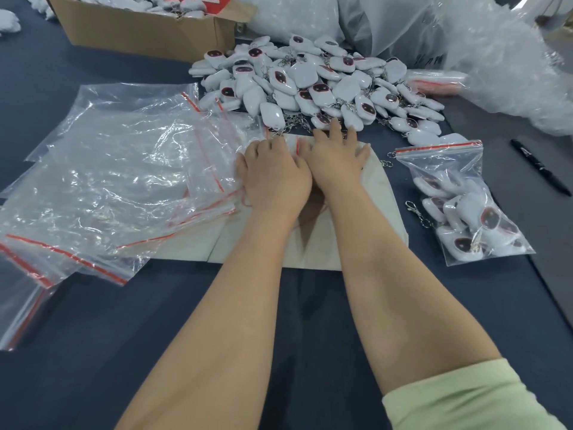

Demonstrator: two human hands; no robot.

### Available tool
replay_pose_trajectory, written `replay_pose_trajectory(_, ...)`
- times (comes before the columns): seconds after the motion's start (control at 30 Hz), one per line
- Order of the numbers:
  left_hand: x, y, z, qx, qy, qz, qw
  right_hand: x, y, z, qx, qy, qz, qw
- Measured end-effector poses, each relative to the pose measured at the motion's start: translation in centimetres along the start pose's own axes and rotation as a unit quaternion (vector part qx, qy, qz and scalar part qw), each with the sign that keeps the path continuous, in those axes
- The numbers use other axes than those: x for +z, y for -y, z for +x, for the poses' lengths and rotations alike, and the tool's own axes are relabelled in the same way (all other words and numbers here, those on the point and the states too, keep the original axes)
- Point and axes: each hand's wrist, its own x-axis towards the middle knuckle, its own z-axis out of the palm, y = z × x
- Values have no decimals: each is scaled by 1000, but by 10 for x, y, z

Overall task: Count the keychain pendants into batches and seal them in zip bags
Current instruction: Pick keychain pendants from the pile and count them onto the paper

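Table w/ dark blue cloth [93, 336] fills most of view; grey strip [527, 218] along rt edge, black marker pen [541, 167] on it. Brown cardboard box [139, 35] far left, flap open. Crumpled clear plastic wrap [496, 66] piled far rt. Light soft, even

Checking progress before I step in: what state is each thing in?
filled zip bag: full, zip looks closed
empty zip bags: empty, piled flat
pendant pile: loose, unbagged
cardboard box: open
pen: lying flat
left hand: palm down, fingertips hidden
right hand: fingers spread flat
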Motion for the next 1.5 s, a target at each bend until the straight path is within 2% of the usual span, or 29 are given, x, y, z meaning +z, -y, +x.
replay_pose_trajectory(0.13,-1,-1,0,-2,2,-5,1000,-2,2,-1,26,-44,59,997)
replay_pose_trajectory(0.23,-1,0,0,3,3,-3,1000,-6,0,-8,17,-125,140,982)
replay_pose_trajectory(0.27,-1,0,-1,6,5,-2,1000,-8,0,-11,5,-169,183,968)
replay_pose_trajectory(0.33,-2,-1,-1,7,9,0,1000,-12,1,-17,-19,-245,313,917)
replay_pose_trajectory(0.4,-2,-1,0,5,14,0,1000,-20,0,-21,9,-267,438,858)
replay_pose_trajectory(0.43,-3,-1,0,2,16,-1,1000,-23,-2,-22,28,-258,473,842)
replay_pose_trajectory(0.47,-3,-1,0,1,16,-1,1000,-24,-3,-23,36,-239,471,848)
replay_pose_trajectory(0.57,-3,-2,-1,2,16,0,1000,-19,-4,-29,-7,-164,324,932)
replay_pose_trajectory(0.7,-4,0,-1,8,20,2,1000,-9,-4,-33,-46,-81,196,976)
replay_pose_trajectory(0.87,-4,-1,0,3,19,-7,1000,-8,-5,-32,-72,-77,190,976)
replay_pose_trajectory(0.97,-6,0,0,3,19,-9,1000,-6,-4,-30,-122,-56,84,987)
replay_pose_trajectory(1.03,-6,0,0,3,18,-14,1000,-5,-4,-30,-125,-35,44,991)
replay_pose_trajectory(1.23,-6,-2,0,2,19,-21,1000,-8,-2,-32,-71,-86,161,981)
replay_pose_trajectory(1.5,-8,-3,0,0,20,-31,999,-7,1,-29,5,-94,111,989)
